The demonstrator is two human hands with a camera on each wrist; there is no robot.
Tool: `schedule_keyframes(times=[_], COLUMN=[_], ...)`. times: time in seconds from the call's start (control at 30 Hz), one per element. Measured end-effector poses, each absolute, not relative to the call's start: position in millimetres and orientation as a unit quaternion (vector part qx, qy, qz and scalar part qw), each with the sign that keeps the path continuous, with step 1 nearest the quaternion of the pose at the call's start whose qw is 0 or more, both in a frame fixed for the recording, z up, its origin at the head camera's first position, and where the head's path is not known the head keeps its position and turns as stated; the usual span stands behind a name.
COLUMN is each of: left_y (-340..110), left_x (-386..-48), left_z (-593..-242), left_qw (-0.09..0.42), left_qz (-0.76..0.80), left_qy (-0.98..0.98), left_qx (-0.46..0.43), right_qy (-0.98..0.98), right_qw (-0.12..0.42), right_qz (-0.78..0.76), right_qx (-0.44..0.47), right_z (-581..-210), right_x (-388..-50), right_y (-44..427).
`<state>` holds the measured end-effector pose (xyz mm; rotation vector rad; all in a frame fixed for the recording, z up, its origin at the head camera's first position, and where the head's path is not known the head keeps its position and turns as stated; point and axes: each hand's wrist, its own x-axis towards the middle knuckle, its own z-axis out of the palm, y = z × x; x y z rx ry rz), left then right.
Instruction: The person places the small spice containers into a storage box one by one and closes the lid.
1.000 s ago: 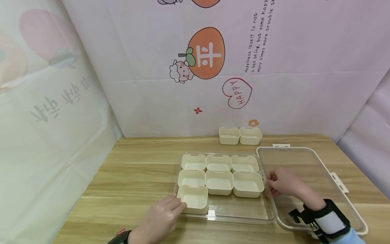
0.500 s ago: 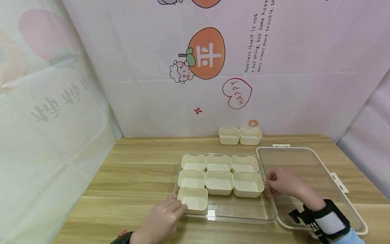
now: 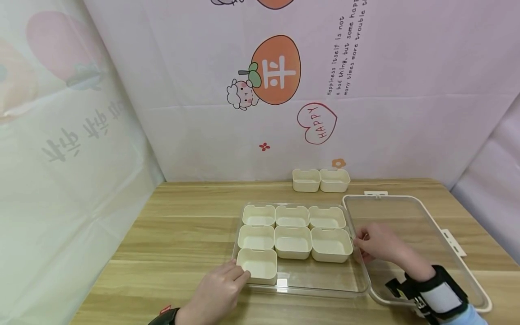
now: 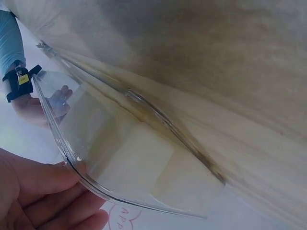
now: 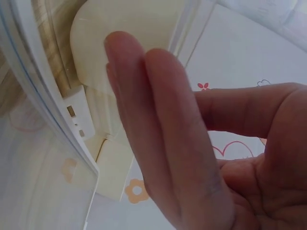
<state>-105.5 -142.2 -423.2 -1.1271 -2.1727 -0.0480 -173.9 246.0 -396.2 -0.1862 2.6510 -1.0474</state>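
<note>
In the head view a clear plastic box [image 3: 325,293] holds several cream bins. At its front left corner my left hand [image 3: 217,289] pinches the nearest cream bin [image 3: 257,265], which sits level in that corner. The left wrist view has the left thumb [image 4: 53,179] against the transparent wall, fingers partly behind it. My right hand [image 3: 379,243] rests beside the box's right wall, fingertips near its rim. Seen from the right wrist, two fingers [image 5: 168,120] are extended side by side and partly hide the thumb; nothing shows in their grasp.
Right of the box lies a clear lid with a white frame [image 3: 422,211] and side clips [image 3: 453,243], under the right forearm. Two more cream bins [image 3: 306,181] stand at the table's back edge. A printed cloth [image 3: 195,149] hangs behind the wooden table [image 3: 174,221].
The front left bin has sunk slightly into its corner with the left hand on it, then stayed still. The right hand has not visibly moved.
</note>
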Motion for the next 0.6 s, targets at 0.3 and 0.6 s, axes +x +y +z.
schedule_keyframes(times=[0.3,0.6], left_y=[-140.3,-138.0], left_x=[-104.4,-102.4], left_z=[-422.9,-422.8], left_qw=[0.351,0.359], left_qz=[-0.018,-0.011], left_qy=[-0.834,-0.839], left_qx=[-0.425,-0.408], right_qy=[0.910,0.906], right_qw=[0.156,0.156], right_qz=[-0.372,-0.379], right_qx=[-0.099,-0.101], right_z=[-393.4,-393.2], right_x=[-172.3,-171.5], right_y=[250.0,249.1])
